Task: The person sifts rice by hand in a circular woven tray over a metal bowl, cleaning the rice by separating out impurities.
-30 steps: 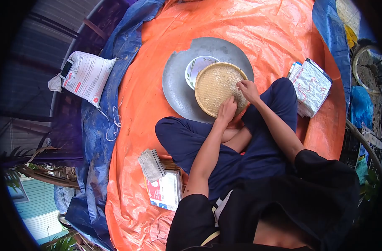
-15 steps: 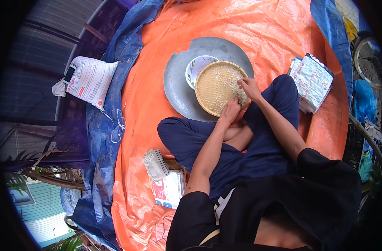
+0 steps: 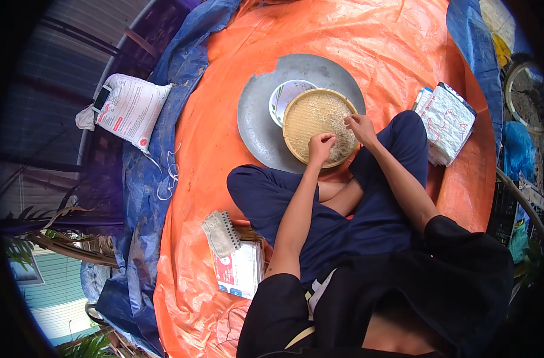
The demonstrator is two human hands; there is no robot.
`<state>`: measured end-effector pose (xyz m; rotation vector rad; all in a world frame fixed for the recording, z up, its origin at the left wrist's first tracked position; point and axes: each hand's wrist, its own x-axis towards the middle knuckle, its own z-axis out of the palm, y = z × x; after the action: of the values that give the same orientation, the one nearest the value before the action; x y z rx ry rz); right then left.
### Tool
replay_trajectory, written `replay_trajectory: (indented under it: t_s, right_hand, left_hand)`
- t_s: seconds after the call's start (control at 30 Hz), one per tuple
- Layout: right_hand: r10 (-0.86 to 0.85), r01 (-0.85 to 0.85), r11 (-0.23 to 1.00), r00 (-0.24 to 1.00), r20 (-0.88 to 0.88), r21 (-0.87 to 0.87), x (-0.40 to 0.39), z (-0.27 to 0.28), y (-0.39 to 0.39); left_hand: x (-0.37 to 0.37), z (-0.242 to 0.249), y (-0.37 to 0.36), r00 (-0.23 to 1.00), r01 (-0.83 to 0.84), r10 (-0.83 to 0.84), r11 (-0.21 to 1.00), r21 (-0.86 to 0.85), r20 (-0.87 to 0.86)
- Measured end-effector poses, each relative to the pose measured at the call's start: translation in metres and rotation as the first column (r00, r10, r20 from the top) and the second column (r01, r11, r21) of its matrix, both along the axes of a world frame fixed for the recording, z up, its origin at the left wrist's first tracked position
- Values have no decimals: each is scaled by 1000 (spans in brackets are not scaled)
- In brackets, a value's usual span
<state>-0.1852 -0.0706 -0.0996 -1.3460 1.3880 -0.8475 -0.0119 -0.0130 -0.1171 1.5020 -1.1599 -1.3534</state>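
A round woven bamboo tray (image 3: 303, 119) holds pale grains that look like rice (image 3: 342, 142), thickest along its right and lower side. Over the lower part of the tray is my left hand (image 3: 321, 147), its thumb and fingertips pinched together. My right hand (image 3: 360, 128) is at the tray's right rim with curled fingers close together over the grains. Whatever either hand pinches is too small to make out. Partly under the tray sits a white bowl (image 3: 279, 102) with a leaf pattern. Both stand on a large round grey metal tray (image 3: 257, 128) with a broken edge.
An orange tarp (image 3: 194, 173) covers the ground, with a blue tarp (image 3: 142, 238) along the left. A white printed sack (image 3: 132, 110) with a phone on it lies at left. A spiral notebook (image 3: 221, 234) rests by my left knee; folded white bags (image 3: 448, 124) lie at right.
My left hand has risen off the grains at the tray's lower edge, and its fingers are now pinched together. My right hand stays near the right rim. The view has shifted slightly.
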Motion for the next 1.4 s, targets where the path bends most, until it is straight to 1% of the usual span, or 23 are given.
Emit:
replay_trajectory:
  t_s: [0.03,0.07,0.1,0.13,0.23,0.33,0.47,0.53,0.63,0.77,0.93,1.03,1.2,1.33,1.4]
  right_hand:
    - [0,0,1000,1000,-6,4,0,1,0]
    - [-1,1,1000,1000,6,10,1,2,1]
    - [-2,2,1000,1000,17,17,1,1,1]
    - [-2,2,1000,1000,28,24,1,0,1]
    - [-9,6,1000,994,110,25,2,-7,-1]
    - [3,-7,999,995,100,43,3,-7,1]
    - [18,-31,998,979,201,60,4,5,10]
    - [24,-46,996,966,257,82,5,15,15]
    - [41,-84,987,954,296,134,3,41,28]
    - [113,-162,972,958,265,170,4,71,42]
    - [200,-236,959,956,214,156,4,76,47]
    - [167,-200,971,958,235,127,4,77,49]
    - [174,-206,972,954,243,110,1,76,53]
    - [140,-194,966,950,280,173,1,62,49]
    - [119,-171,955,969,216,243,1,50,41]
  left_hand:
    - [2,1,-2,979,-45,57,997,67,-196]
    - [4,2,-3,917,-76,124,987,141,-379]
    - [7,5,-3,817,-91,198,972,218,-542]
    - [8,8,-4,731,-88,230,966,245,-643]
    - [13,10,-7,561,-35,276,950,311,-781]
    - [15,5,-8,512,-3,281,946,325,-812]
    - [14,-3,-10,550,-22,305,936,351,-777]
    - [13,2,-10,570,-46,319,932,359,-757]
    - [13,9,-9,573,-63,287,949,308,-768]
    - [14,13,-9,598,-68,268,956,285,-755]
    - [15,24,-10,600,-49,259,956,289,-757]
    - [16,30,-8,578,-51,265,956,290,-772]
    - [18,38,-7,558,-35,241,963,267,-794]
    - [20,45,-7,544,-40,241,964,263,-804]
    - [20,53,-3,591,-61,236,967,249,-772]
